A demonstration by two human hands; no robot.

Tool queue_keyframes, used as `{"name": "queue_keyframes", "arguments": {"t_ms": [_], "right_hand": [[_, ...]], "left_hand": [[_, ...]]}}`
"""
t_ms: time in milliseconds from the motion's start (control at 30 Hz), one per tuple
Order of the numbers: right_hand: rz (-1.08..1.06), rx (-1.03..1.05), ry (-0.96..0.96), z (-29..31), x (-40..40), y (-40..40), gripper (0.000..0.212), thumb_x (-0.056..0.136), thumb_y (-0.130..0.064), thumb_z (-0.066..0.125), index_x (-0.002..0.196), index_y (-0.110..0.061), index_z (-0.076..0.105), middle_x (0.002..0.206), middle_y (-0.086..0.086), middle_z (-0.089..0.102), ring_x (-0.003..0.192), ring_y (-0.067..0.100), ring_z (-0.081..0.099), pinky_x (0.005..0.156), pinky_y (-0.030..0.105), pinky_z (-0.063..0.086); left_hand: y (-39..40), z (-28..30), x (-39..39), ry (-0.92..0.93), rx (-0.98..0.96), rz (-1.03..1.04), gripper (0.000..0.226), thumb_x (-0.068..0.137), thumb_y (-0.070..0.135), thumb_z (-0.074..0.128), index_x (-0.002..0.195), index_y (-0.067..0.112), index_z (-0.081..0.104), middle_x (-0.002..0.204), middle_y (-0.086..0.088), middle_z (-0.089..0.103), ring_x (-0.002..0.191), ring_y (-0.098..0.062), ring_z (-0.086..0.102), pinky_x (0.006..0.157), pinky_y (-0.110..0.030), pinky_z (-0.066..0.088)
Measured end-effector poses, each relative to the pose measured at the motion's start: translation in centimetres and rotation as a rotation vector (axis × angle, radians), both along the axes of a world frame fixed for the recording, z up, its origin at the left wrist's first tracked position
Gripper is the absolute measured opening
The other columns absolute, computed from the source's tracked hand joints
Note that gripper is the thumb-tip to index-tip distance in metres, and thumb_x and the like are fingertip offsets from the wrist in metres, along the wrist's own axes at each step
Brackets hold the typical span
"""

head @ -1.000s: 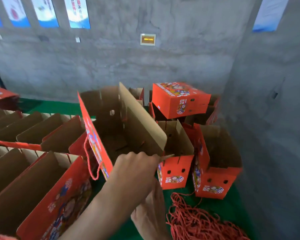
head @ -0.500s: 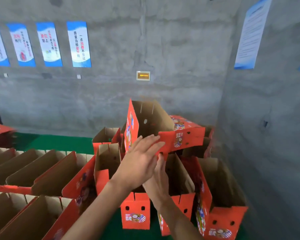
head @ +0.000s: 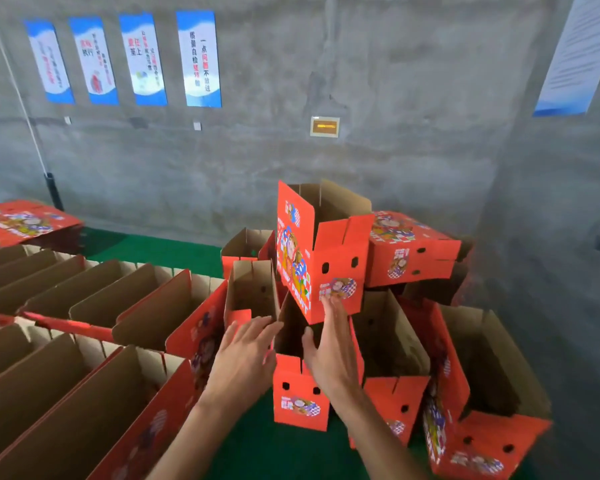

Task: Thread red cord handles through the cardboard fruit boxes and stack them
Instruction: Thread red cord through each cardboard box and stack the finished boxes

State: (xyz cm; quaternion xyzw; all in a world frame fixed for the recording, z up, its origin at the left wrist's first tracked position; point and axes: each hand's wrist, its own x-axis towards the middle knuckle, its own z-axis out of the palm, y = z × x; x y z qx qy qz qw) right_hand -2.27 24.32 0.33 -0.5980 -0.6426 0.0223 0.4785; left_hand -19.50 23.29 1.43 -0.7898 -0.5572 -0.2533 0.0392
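Observation:
A red printed fruit box [head: 321, 251] with its top open sits tilted on top of the pile of open boxes [head: 392, 341] in the corner. My right hand [head: 329, 344] is spread open below it, fingertips touching its lower front face. My left hand [head: 246, 355] is also spread open, just left of the pile, over an upright box [head: 297, 393]; it holds nothing. No red cord shows in this view.
Rows of open boxes [head: 84, 323] lie nested along the left on the green mat [head: 160, 251]. A closed box [head: 413, 251] lies behind the top one. Flat boxes [head: 25, 221] sit at far left. Concrete walls [head: 551, 271] close the corner at the right.
The box I held in both hands has gone up onto the pile and both hands have let go of it. My view has lifted from the cord heap toward the wall.

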Motion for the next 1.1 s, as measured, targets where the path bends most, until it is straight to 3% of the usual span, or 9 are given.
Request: {"name": "queue_keyframes", "arguments": {"t_ms": [67,200,300,400,533,733,900,1033,1100], "right_hand": [[0.005,0.071,0.048,-4.3,0.0,-2.3,0.062,0.095,-0.011,0.067,0.152,-0.003,0.043,0.158,0.013,0.043,0.149,0.026,0.039,0.121,0.024,0.031],[0.077,0.003,0.138,-8.6,-4.0,-5.1,0.060,0.094,-0.007,0.070,0.149,-0.006,0.045,0.151,0.010,0.050,0.140,0.024,0.051,0.112,0.038,0.046],[0.148,-0.131,0.182,-12.1,-4.6,-7.6,0.058,0.096,-0.008,0.067,0.150,-0.007,0.045,0.153,0.006,0.049,0.140,0.023,0.050,0.114,0.042,0.046],[0.142,-0.228,0.159,-14.1,-5.2,-8.9,0.057,0.097,-0.009,0.066,0.150,-0.008,0.046,0.156,0.006,0.047,0.146,0.021,0.044,0.121,0.038,0.038],[0.163,-0.306,0.161,-15.1,-4.1,-10.0,0.059,0.098,-0.012,0.066,0.152,-0.012,0.044,0.157,0.000,0.047,0.146,0.013,0.043,0.122,0.032,0.036],[0.063,-0.472,0.171,-17.6,-0.6,-11.4,0.061,0.102,-0.022,0.061,0.158,-0.016,0.036,0.158,-0.002,0.043,0.144,0.014,0.043,0.120,0.037,0.038],[-0.059,-0.670,-0.079,-21.5,3.5,-13.0,0.064,0.104,-0.025,0.057,0.160,-0.014,0.029,0.161,0.002,0.038,0.148,0.018,0.037,0.121,0.028,0.031],[-0.002,-0.901,-0.305,-24.6,6.3,-15.0,0.068,0.105,-0.028,0.052,0.164,-0.018,0.020,0.171,0.004,0.018,0.157,0.022,0.021,0.126,0.033,0.022],[0.047,-0.941,-0.429,-26.2,7.1,-16.6,0.061,0.105,-0.034,0.048,0.161,-0.019,0.027,0.169,0.003,0.021,0.155,0.025,0.021,0.125,0.036,0.023]], "left_hand": [[-1.2,-1.7,-2.9,0.032,-0.038,0.145,0.054,0.097,0.033,0.055,0.149,0.033,0.041,0.156,0.006,0.042,0.148,-0.016,0.033,0.125,-0.046,0.019],[-2.9,-4.9,-7.7,0.105,-0.203,0.425,0.067,0.096,0.032,0.059,0.155,0.022,0.029,0.161,-0.003,0.033,0.149,-0.026,0.032,0.121,-0.046,0.027],[-3.7,-6.3,-9.2,0.107,-0.294,0.506,0.070,0.094,0.029,0.063,0.153,0.021,0.027,0.155,-0.004,0.039,0.135,-0.028,0.049,0.106,-0.043,0.048],[-4.1,-6.8,-9.7,0.098,-0.287,0.518,0.075,0.089,0.035,0.070,0.150,0.023,0.026,0.137,-0.005,0.054,0.117,-0.027,0.061,0.090,-0.040,0.056],[-4.0,-6.0,-9.5,0.045,-0.325,0.469,0.065,0.089,0.027,0.068,0.142,0.027,0.031,0.111,-0.003,0.068,0.093,-0.026,0.070,0.071,-0.039,0.058],[-5.2,-4.5,-4.9,0.054,-0.448,0.288,0.030,0.093,0.026,0.053,0.123,0.024,0.051,0.103,-0.007,0.068,0.095,-0.033,0.068,0.075,-0.039,0.055],[-8.0,-3.8,1.1,0.021,-0.491,0.101,0.031,0.093,0.026,0.047,0.124,0.025,0.051,0.106,-0.011,0.068,0.097,-0.040,0.066,0.078,-0.043,0.055],[-10.3,-3.9,5.1,0.011,-0.560,-0.037,0.047,0.087,0.022,0.051,0.134,0.027,0.046,0.112,-0.012,0.066,0.102,-0.042,0.065,0.084,-0.047,0.055],[-10.7,-4.4,6.1,0.007,-0.587,-0.071,0.050,0.086,0.026,0.051,0.135,0.028,0.043,0.114,-0.009,0.066,0.103,-0.040,0.065,0.085,-0.045,0.055]]}}
